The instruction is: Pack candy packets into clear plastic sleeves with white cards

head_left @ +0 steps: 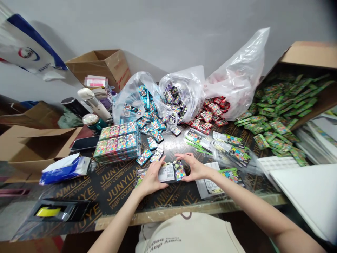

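Observation:
My left hand [152,178] grips a long printed card [166,172] that shows a grey panel with a barcode; its colourful left end lies partly under the hand. Thumb and fingers of my right hand [196,168] close around a small black-purple packet [180,171] at the card's right end. Whether the packet rests on the card or is tucked into it, I cannot tell. Just beyond my left hand lie a blue packet [144,157] and a pale-faced packet [157,155]. Under my right forearm is another printed card [230,175] beside a clear plastic sleeve [202,188].
Plastic bags spill blue packets [156,135], purple packets [181,107] and red packets [214,112]. At right, a carton [310,54] pours out green packets [280,128]. Stacked packet sets [117,144] stand left, near a tape dispenser [50,211] and an open box [39,147].

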Available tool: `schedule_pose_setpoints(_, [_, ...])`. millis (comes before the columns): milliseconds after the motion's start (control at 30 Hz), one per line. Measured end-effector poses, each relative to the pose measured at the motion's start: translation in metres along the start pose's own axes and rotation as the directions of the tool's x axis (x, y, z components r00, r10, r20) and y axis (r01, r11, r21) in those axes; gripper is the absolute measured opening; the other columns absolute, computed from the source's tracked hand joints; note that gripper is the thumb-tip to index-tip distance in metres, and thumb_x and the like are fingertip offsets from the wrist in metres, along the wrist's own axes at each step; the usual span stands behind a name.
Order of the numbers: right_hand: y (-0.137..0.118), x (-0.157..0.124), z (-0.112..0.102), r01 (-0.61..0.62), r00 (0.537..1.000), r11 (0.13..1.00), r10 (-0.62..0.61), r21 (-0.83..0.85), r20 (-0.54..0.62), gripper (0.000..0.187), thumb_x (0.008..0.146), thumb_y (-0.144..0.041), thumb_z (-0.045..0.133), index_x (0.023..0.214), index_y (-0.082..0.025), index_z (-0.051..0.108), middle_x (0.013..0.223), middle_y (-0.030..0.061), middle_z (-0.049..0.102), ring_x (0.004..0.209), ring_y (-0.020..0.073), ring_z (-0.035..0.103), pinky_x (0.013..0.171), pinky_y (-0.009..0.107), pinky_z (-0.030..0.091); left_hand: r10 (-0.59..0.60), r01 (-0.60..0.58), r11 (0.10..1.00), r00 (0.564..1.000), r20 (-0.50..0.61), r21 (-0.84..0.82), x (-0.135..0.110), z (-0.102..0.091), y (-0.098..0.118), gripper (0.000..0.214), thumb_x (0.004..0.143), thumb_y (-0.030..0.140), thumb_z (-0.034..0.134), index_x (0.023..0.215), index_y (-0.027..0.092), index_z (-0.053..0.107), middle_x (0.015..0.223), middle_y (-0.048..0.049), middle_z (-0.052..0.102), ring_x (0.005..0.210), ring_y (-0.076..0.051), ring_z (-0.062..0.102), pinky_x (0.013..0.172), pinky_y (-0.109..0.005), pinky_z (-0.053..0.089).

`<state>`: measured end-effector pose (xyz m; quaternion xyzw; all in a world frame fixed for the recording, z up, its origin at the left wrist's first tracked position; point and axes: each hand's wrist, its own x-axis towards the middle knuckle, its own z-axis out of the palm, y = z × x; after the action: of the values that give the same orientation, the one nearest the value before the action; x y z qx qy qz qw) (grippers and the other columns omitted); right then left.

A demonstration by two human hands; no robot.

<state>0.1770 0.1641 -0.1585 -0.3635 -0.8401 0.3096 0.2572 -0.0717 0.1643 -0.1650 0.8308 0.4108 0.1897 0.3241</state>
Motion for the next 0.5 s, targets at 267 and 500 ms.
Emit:
schedule_pose_setpoints(267, [-0.004, -0.006, 0.015, -0.138, 0.937, 0.988, 0.11, -0.064, -0.331, 0.078, 0.071, -0.05, 0.062, 0.133, -0.02, 0.026, 0.118, 0.0109, 0.055, 0.113, 0.0251, 0.044, 0.1, 0.045, 0.018, -0.068, 0.06, 0.997, 0.986, -0.153, -0.052, 0.006, 0.01, 0.001, 0.099, 0.058, 0.024, 0.069, 0.139, 0.023, 0.012, 0.122, -0.007, 0.046, 0.114, -0.024, 0.044, 0.1, -0.04, 0.031])
schedule_pose_setpoints(500, [0.046, 0.014, -0.025, -0.344, 0.845, 0.928, 0.242, -0.14, -0.476, 0.045, 0.087, -0.041, 0.041, 0.128, -0.022, 0.038, 0.114, 0.01, 0.058, 0.11, 0.0227, 0.047, 0.094, 0.043, 0.027, -0.088, 0.088, 0.996, 0.987, -0.133, -0.005, 0.011, 0.017, 0.004, 0.098, 0.06, 0.024, 0.066, 0.139, 0.025, 0.007, 0.121, -0.0061, 0.046, 0.114, -0.023, 0.043, 0.1, -0.039, 0.031])
